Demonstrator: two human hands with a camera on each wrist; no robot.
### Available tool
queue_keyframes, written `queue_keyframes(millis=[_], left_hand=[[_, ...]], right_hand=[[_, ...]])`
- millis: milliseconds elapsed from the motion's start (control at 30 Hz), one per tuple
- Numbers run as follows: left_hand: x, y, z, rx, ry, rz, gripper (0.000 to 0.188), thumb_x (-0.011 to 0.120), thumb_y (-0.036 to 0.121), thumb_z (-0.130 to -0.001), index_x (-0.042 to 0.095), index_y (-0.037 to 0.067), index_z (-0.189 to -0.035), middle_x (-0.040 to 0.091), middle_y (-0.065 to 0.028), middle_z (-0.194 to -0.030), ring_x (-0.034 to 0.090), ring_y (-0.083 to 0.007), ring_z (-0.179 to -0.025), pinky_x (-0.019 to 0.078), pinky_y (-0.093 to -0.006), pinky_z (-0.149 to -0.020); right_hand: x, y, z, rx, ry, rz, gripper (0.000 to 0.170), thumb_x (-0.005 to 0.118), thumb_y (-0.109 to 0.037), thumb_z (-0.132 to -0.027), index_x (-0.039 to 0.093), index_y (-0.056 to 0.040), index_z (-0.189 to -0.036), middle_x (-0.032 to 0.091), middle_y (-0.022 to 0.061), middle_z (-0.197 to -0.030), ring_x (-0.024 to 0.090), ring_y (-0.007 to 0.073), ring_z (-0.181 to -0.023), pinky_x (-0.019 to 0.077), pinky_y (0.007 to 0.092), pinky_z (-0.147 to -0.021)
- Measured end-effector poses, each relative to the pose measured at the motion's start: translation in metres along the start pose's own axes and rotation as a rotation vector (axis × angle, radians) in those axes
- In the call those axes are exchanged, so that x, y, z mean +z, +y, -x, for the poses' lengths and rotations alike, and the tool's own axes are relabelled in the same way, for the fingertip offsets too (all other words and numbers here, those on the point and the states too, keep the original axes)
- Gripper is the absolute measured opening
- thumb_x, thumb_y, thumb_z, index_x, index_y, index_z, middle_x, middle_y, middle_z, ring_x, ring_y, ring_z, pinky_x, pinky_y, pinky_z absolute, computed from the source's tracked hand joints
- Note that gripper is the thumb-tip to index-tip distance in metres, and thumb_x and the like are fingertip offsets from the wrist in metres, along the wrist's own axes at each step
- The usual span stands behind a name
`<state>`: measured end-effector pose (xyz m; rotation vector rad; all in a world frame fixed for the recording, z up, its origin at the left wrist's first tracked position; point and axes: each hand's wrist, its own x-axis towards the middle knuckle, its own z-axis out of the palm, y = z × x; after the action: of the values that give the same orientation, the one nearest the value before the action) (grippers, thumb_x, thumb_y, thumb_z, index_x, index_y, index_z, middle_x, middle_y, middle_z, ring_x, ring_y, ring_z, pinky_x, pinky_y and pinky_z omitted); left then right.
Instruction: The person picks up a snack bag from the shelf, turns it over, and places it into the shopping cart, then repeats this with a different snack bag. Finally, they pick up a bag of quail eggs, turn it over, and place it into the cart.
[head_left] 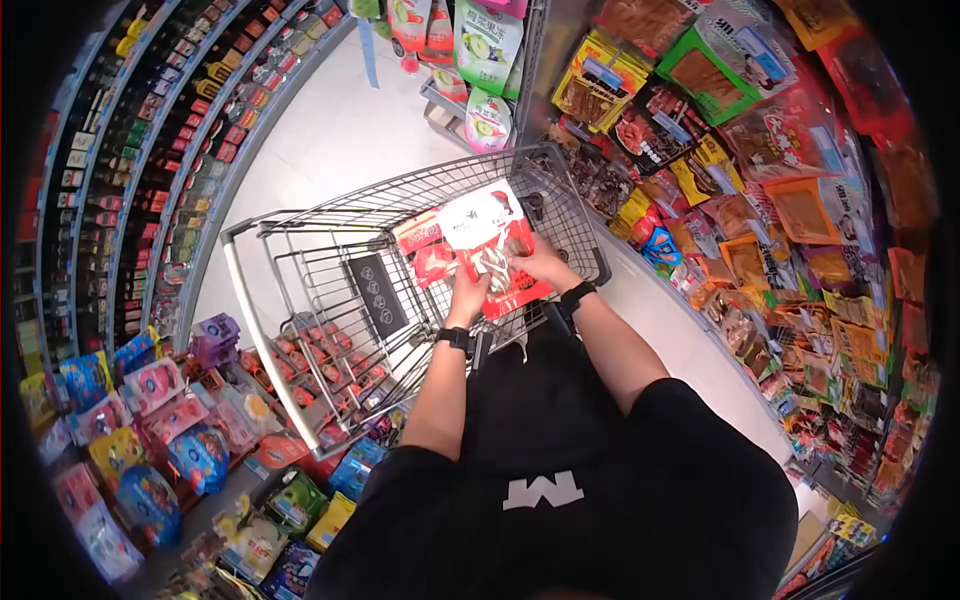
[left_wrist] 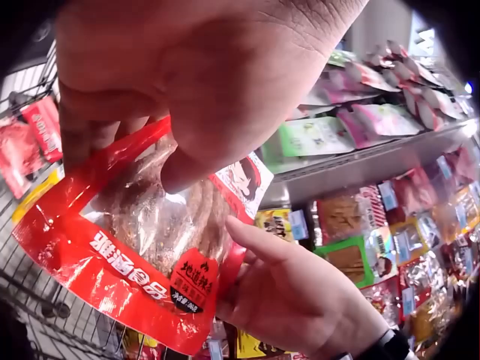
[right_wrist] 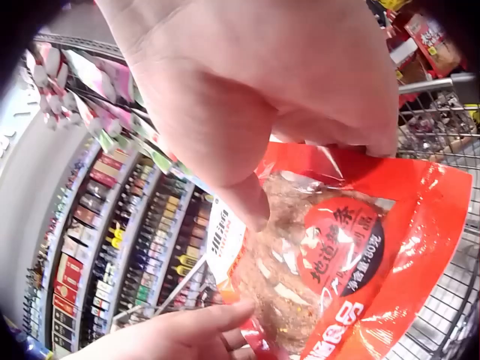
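Both of my hands hold one red snack packet over the shopping cart. It has a white top and a clear window, through which brown, strip-like food shows. My left hand grips one side, its thumb pressed on the window in the left wrist view. Opposite it, my right hand pinches the other side, thumb on the front and fingers behind. Large pale characters run along the packet's red border. Another red packet lies in the cart, partly hidden in the head view.
Hanging snack packets crowd the rack at the right. Bottles and jars line curved shelves at the left. Colourful bags are piled at the lower left, beside the cart's pale handle. Pouches hang on a stand ahead.
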<state>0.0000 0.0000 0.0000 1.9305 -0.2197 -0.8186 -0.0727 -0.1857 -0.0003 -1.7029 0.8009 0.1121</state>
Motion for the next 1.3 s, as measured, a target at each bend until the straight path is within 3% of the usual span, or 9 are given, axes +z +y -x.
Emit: queue_keyframes(millis=[67,100,167,200,267,400,767,967,1300], left_hand=[[-0.004,-0.013,-0.003,0.099,-0.042,0.059,0.047,0.060,0.009,-0.085,0.044,-0.002,-0.127,0.059,-0.0132,-0.116,0.055,-0.0220,-0.109,0.0426,-0.0349,-0.094],[0.050,-0.061,0.004,-0.093,-0.061,0.086,0.047,0.062,0.013,-0.082,0.045,-0.005,-0.122,0.060,-0.0203,-0.112,0.059,-0.0303,-0.106,0.0444,-0.0355,-0.092],[0.048,-0.034,-0.036,-0.150,-0.102,0.075,0.044,0.062,0.015,-0.083,0.045,-0.006,-0.118,0.063,-0.0218,-0.105,0.062,-0.0318,-0.099,0.0477,-0.0371,-0.086],[0.057,-0.050,-0.070,-0.153,-0.096,-0.002,0.044,0.062,0.016,-0.083,0.045,-0.007,-0.116,0.063,-0.0233,-0.102,0.063,-0.0330,-0.097,0.0485,-0.0381,-0.083],[0.066,-0.041,-0.083,-0.271,-0.143,-0.017,0.046,0.063,0.019,-0.082,0.045,-0.009,-0.114,0.062,-0.0283,-0.102,0.063,-0.0360,-0.100,0.0483,-0.0398,-0.083],[0.106,-0.076,-0.132,-0.155,-0.102,-0.022,0.050,0.065,0.024,-0.081,0.046,-0.007,-0.115,0.062,-0.0280,-0.105,0.061,-0.0372,-0.102,0.0474,-0.0403,-0.085],[0.166,-0.151,-0.186,-0.256,-0.041,0.260,0.054,0.062,0.015,-0.084,0.039,-0.001,-0.132,0.062,-0.0144,-0.109,0.061,-0.0184,-0.094,0.0478,-0.0305,-0.082],[0.156,-0.126,-0.184,-0.137,0.118,0.143,0.041,0.051,0.005,-0.082,0.048,-0.005,-0.122,0.060,-0.0252,-0.109,0.058,-0.0374,-0.104,0.0440,-0.0382,-0.091],[0.174,-0.141,-0.184,-0.137,0.265,0.308,0.041,0.052,0.002,-0.080,0.051,-0.007,-0.120,0.059,-0.0273,-0.111,0.055,-0.0403,-0.107,0.0435,-0.0411,-0.092]], right_hand=[[0.024,0.050,-0.028,-0.041,-0.009,-0.058,0.045,0.075,-0.011,-0.070,0.059,-0.0042,-0.111,0.067,0.0136,-0.102,0.065,0.0285,-0.095,0.0497,0.0368,-0.082],[0.002,0.104,-0.003,0.137,-0.066,-0.024,0.045,0.075,-0.011,-0.070,0.059,-0.0042,-0.111,0.067,0.0136,-0.102,0.065,0.0285,-0.095,0.0497,0.0368,-0.082],[-0.013,0.057,-0.030,0.042,-0.063,-0.049,0.048,0.076,-0.012,-0.068,0.058,-0.0011,-0.110,0.067,0.0147,-0.098,0.065,0.0301,-0.094,0.0502,0.0367,-0.080],[-0.021,0.048,-0.051,0.078,-0.047,0.093,0.041,0.072,-0.008,-0.073,0.056,0.0007,-0.111,0.067,0.0107,-0.097,0.064,0.0201,-0.088,0.0497,0.0333,-0.080],[-0.010,0.132,-0.089,0.058,0.000,0.155,0.043,0.073,-0.009,-0.074,0.056,-0.0008,-0.112,0.067,0.0127,-0.100,0.064,0.0238,-0.093,0.0490,0.0351,-0.082],[-0.032,0.114,-0.113,0.136,0.043,0.231,0.048,0.075,-0.016,-0.072,0.052,0.0012,-0.111,0.064,0.0218,-0.102,0.063,0.0367,-0.096,0.0488,0.0428,-0.082],[-0.026,0.145,-0.178,0.329,0.071,0.493,0.050,0.069,-0.016,-0.078,0.044,0.0058,-0.115,0.061,0.0268,-0.108,0.061,0.0394,-0.100,0.0473,0.0432,-0.087],[-0.010,0.172,-0.184,0.319,0.110,0.419,0.048,0.066,-0.015,-0.080,0.042,0.0094,-0.114,0.059,0.0308,-0.105,0.059,0.0428,-0.100,0.0460,0.0456,-0.087],[-0.005,0.153,-0.188,0.405,0.133,0.523,0.051,0.063,-0.015,-0.081,0.037,0.0059,-0.119,0.060,0.0299,-0.103,0.060,0.0429,-0.098,0.0469,0.0472,-0.086]])
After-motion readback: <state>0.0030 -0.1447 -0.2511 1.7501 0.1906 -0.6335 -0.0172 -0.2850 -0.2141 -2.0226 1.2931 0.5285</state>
